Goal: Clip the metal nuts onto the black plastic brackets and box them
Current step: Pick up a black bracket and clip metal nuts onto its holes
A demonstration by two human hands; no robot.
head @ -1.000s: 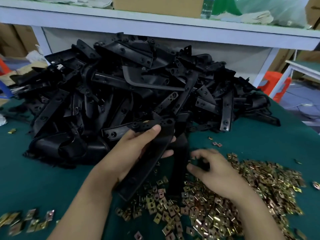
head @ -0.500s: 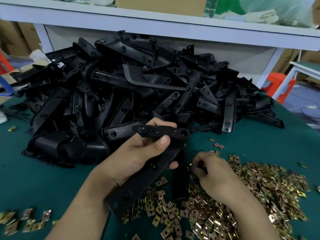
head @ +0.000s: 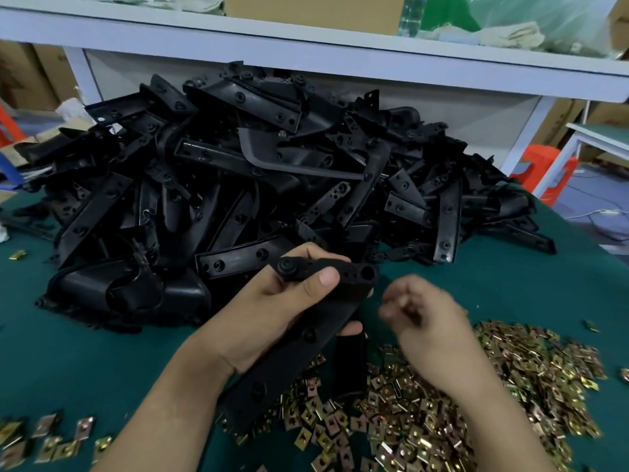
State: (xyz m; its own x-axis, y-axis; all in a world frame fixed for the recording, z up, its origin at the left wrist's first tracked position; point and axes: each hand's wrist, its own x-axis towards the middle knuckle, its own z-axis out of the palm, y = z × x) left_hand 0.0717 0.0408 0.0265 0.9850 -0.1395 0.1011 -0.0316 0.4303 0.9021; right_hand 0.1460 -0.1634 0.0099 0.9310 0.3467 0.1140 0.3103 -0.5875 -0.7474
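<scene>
Evidently early: the left hand (head: 269, 311) is gripping one black bracket (head: 350, 284) above the bench (head: 531, 287).
The right hand (head: 432, 321), fingers curled and blurred, is hovering over loose metal nuts (head: 493, 386); pinching one or not, unclear. The bracket heap (head: 238, 185) is waiting unboxed.

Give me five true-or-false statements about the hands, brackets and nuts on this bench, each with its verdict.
1. The left hand grips a black bracket. True.
2. The right hand lies flat on the bracket pile. False: it is raised beside the black bracket with its fingers curled, clear of the pile.
3. The nut heap lies at the near right, in front of the bracket pile. True.
4. The table cover is red. False: it is dark green.
5. A few stray nuts lie apart at the near left. True.
</scene>
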